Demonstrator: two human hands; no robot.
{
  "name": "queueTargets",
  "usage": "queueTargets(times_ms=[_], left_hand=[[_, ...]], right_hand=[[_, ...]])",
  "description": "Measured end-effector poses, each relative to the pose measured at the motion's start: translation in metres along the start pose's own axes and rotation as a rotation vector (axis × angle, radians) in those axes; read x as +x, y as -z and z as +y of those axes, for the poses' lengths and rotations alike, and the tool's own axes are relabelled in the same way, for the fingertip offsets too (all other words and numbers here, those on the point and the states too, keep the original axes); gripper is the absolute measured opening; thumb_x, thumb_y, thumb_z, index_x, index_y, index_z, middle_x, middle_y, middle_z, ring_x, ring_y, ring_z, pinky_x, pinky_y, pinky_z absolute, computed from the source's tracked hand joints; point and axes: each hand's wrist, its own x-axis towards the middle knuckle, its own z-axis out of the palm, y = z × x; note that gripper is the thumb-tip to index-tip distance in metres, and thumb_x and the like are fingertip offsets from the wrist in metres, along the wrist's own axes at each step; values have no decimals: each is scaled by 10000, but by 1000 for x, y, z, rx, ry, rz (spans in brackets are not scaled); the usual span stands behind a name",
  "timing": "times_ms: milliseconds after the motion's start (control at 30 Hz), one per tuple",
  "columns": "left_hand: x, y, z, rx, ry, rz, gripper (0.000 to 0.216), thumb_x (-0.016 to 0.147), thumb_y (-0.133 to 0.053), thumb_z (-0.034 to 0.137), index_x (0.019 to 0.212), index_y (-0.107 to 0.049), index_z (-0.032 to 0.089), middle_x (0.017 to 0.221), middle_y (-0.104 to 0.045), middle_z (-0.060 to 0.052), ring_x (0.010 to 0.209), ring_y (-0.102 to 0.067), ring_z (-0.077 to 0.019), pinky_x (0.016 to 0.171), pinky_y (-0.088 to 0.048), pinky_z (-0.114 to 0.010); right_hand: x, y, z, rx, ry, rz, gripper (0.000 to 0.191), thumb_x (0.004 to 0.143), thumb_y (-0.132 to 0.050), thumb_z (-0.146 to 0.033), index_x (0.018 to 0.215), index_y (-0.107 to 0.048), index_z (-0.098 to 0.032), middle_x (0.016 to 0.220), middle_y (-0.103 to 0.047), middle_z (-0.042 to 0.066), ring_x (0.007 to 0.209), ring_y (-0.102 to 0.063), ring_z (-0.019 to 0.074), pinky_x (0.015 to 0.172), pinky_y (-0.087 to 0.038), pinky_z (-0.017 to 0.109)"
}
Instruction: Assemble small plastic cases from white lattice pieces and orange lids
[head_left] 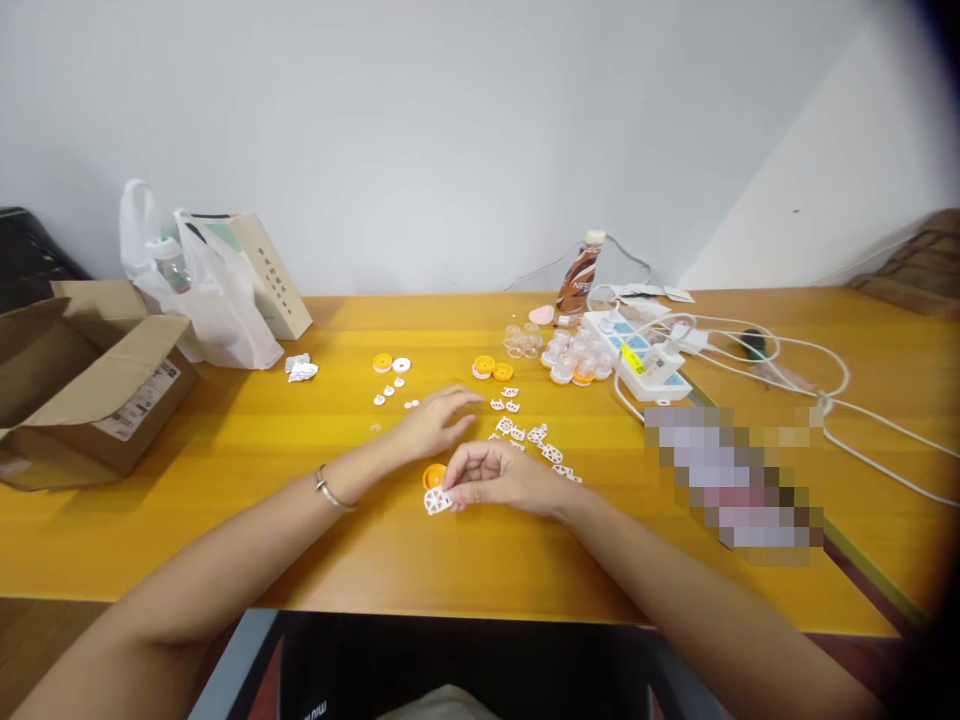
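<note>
Between the thumb and fingers of my right hand [502, 478] is a white spoked plastic piece [436, 501], held low over the table. Just behind it lies an orange round cap [433, 475], partly covered by the piece and my fingers. My left hand [435, 425] reaches forward above the table, fingers stretched out, with nothing visible in it. Beyond my hands lie several more white spoked pieces [552, 454], some hidden by my right hand. Small white discs [389, 391] lie past my left hand, near an orange ring [382, 362] and a white ring [402, 366].
More orange rings [484, 366] sit further back, beside clear plastic cups [576, 352]. A power strip [637, 355] with looping white cables, a drink bottle [581, 272] and a blurred-out patch are at right. An open cardboard box [90, 380] and a plastic bag [225, 300] stand left.
</note>
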Motion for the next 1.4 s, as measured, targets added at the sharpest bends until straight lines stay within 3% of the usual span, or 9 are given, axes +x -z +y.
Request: queueTargets(times_ms=[133, 333, 433, 567, 700, 833, 967, 1167, 1400], left_hand=[[31, -15, -5, 105, -71, -10, 303, 796, -516, 165, 1093, -573, 170, 1131, -554, -94, 1059, -510, -196, 943, -383, -328], [45, -33, -12, 79, -47, -14, 157, 800, -519, 205, 848, -664, 171, 856, -649, -44, 805, -588, -153, 780, -453, -268], [38, -28, -10, 59, 4, 51, 155, 801, -514, 220, 840, -655, 168, 863, -661, -42, 786, -595, -149, 747, -458, -266], [16, -6, -5, -11, 92, 172, 200, 807, -502, 235, 959, -613, 165, 859, -663, -46, 771, -603, -139, 672, -468, -240], [-11, 21, -9, -209, 212, 292, 222, 775, -549, 266, 952, -634, 162, 842, -654, -49, 745, -596, -135, 634, -466, -228], [-29, 34, -20, -396, 341, 243, 247, 742, -598, 302, 907, -649, 126, 855, -659, -71, 699, -596, -129, 650, -470, -246], [-31, 31, -21, -476, 369, 169, 271, 712, -638, 291, 921, -625, 119, 822, -659, -64, 697, -595, -124, 682, -471, -258], [-33, 13, -9, -506, 254, 85, 213, 761, -593, 279, 910, -592, 127, 819, -636, -54, 733, -589, -120, 705, -470, -253], [-37, 9, -1, -339, 250, 102, 185, 773, -575, 254, 916, -618, 144, 848, -648, -63, 779, -603, -145, 738, -475, -275]], right_hand=[[0, 4, -1, -6, 20, 5, 190, 666, -696, -256, 806, -627, -146, 727, -649, -3, 659, -605, 80, 683, -470, 234], [0, 7, -1, 10, 50, 27, 211, 661, -698, -279, 800, -624, -138, 729, -656, 5, 653, -610, 87, 684, -467, 242], [0, 7, -1, 19, 43, 34, 226, 652, -704, -286, 803, -624, -138, 727, -657, 5, 652, -610, 88, 682, -467, 242], [1, 8, -1, 24, 84, 49, 200, 659, -699, -278, 789, -614, -153, 717, -658, -5, 638, -608, 80, 670, -466, 231], [4, 14, -1, 1, 125, 165, 161, 676, -687, -258, 785, -616, -164, 733, -653, -11, 646, -603, 73, 674, -463, 223], [8, 19, 0, -32, 161, 297, 149, 675, -688, -252, 782, -622, -172, 692, -651, -19, 625, -592, 72, 681, -455, 227], [11, 24, 1, -47, 180, 419, 157, 660, -699, -265, 767, -623, -178, 680, -653, -21, 608, -583, 71, 661, -449, 225], [12, 27, 1, -42, 183, 541, 205, 624, -717, -293, 755, -615, -173, 716, -653, -8, 631, -593, 87, 640, -452, 232], [15, 30, 2, -79, 235, 708, 224, 611, -717, -312, 729, -585, -175, 680, -634, -9, 618, -597, 102, 657, -466, 256]])
